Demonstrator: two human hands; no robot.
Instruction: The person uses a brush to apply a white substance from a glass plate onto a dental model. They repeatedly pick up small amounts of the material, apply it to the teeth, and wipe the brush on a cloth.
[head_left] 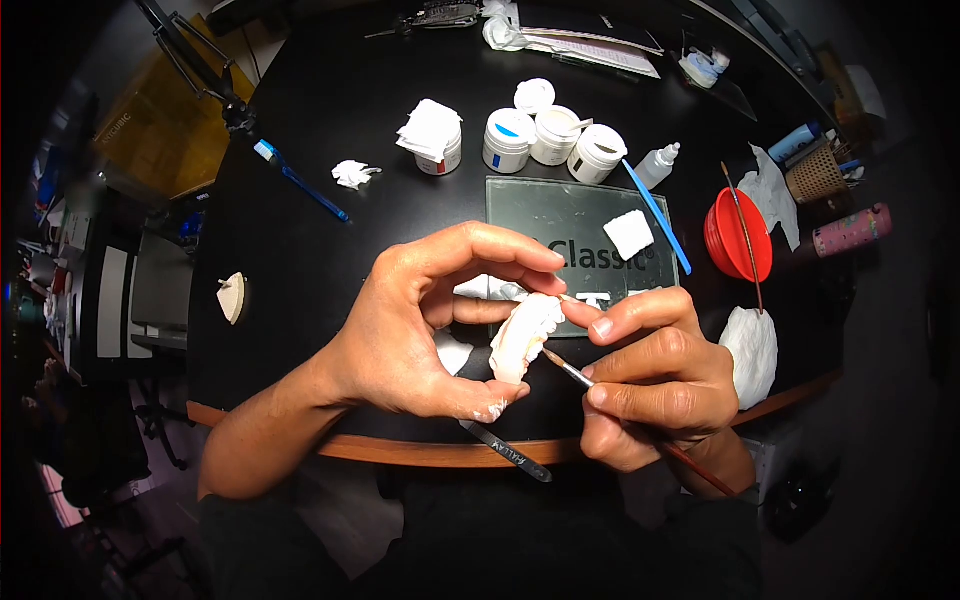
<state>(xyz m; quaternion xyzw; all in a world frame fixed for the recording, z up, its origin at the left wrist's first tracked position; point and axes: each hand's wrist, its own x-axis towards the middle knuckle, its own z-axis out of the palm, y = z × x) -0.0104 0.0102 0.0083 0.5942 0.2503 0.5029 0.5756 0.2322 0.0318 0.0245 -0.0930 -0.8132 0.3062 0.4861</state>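
My left hand (420, 320) is curved around a whitish dental model (522, 340) with tooth shapes along its right side, pinched between thumb and fingers. White residue marks the thumb. A fine paintbrush (572, 370) with a reddish-brown handle is gripped in my right hand (660, 380), its bristle tip touching or very close to the model's right side. The right index finger reaches the model's upper end. Under the hands lies a glass slab (520, 205) with "Classic" printed on it. A folded white pad (629, 235) rests on the slab.
White jars (508, 140) stand behind the slab beside a dropper bottle (658, 165). A blue stick (657, 217) crosses the slab's right edge. To the right, a red bowl (722, 240) bears another brush (745, 230). A toothbrush (300, 180) and plaster piece (231, 298) lie left.
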